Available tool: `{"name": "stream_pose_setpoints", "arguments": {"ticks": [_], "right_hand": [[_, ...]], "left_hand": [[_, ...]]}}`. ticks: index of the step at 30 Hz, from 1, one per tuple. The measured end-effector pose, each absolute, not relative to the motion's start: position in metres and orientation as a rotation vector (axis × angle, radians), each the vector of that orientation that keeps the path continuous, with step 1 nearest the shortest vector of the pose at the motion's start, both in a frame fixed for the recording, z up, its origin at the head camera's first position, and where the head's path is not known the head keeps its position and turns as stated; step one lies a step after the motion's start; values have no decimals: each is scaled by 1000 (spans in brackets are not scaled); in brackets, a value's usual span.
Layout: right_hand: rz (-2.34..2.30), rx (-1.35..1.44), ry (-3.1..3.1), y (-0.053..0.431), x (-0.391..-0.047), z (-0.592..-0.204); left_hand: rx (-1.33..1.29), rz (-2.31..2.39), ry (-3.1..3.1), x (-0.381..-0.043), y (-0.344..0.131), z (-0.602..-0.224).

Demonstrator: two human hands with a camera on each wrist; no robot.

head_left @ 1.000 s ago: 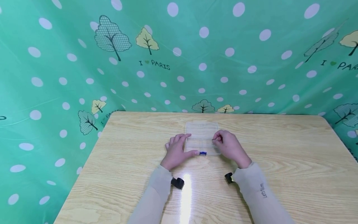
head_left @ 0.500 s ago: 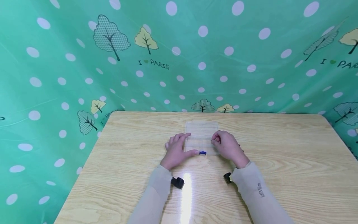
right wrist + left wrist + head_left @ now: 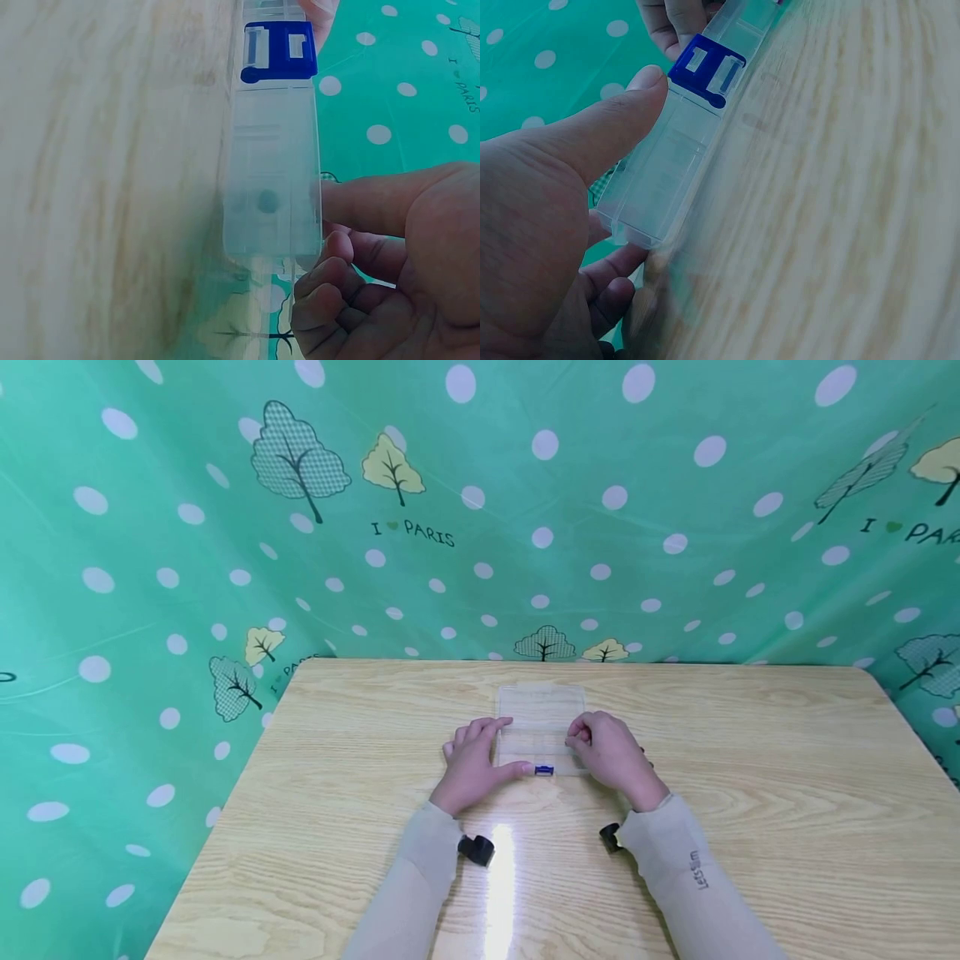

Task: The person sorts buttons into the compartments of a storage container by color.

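A clear plastic compartment box [image 3: 536, 745] with a blue latch [image 3: 707, 69] on its front sits on the table. My left hand [image 3: 472, 767] holds it at the left, thumb against the front near the latch and fingers at the left side. At the right side, my right hand [image 3: 611, 750] reaches over the rim with thumb and forefinger close together; the box wall hides their tips in the right wrist view. Through that wall shows a small, blurred dark round spot [image 3: 268, 201]. Whether these fingers hold it cannot be told.
The light wood-grain table [image 3: 360, 760] lies all around the box. Behind and to the left hangs a green dotted curtain [image 3: 450, 527]. Black wrist cameras [image 3: 477, 850] stick out from the sleeves near the table.
My right hand has moved slightly left and in over the box. The thin dark thing seen at its fingertips earlier no longer shows in the head view. My left hand stays still.
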State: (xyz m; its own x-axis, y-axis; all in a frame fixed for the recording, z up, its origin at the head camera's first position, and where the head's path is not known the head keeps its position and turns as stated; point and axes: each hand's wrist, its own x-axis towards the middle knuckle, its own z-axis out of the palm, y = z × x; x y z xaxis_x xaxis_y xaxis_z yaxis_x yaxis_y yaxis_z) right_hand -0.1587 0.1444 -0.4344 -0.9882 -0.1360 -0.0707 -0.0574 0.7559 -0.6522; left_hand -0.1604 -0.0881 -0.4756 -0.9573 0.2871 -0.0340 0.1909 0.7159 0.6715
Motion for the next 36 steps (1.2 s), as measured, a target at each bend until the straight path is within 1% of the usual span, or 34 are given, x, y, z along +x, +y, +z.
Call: {"name": "stream_pose_setpoints", "arguments": {"ticks": [23,30,36], "right_hand": [[-1114,-141,2857,148,-152,-430],[-1120,-182,2870,153,-149,-428],[-1109,-161,2891,160,-147,-427]], "left_hand": [[397,1077,2791,-160,-88,-477],[367,1092,2775,-160,-88,-476],[359,1088,2772,-160,-87,-475]]}}
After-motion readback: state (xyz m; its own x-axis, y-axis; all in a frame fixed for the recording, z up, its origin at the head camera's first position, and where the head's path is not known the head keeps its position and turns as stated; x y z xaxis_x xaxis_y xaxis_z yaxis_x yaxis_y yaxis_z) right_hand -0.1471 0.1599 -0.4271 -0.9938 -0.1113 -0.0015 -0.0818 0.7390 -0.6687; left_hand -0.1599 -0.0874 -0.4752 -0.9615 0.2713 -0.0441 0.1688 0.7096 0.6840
